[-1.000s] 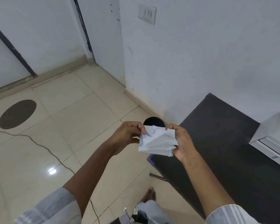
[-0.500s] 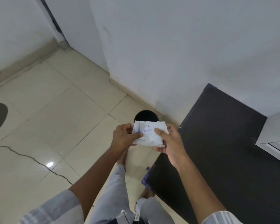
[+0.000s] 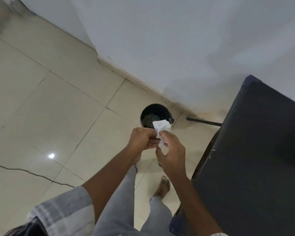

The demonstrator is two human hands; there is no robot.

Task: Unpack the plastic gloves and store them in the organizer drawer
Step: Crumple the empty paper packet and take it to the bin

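Closer now over black bin [image 3: 154, 115]: both hands [image 3: 157, 144] pinch crumpled white wrapper [image 3: 161, 129], probably about to drop it.

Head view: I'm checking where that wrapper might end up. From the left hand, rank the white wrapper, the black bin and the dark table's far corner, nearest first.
1. White wrapper, held by left hand and right hand.
2. Black bin, on the floor just beyond the hands.
3. Table's far corner, up right by the wall.

faint blue marks on white wrapper [image 3: 161, 126], nothing legible
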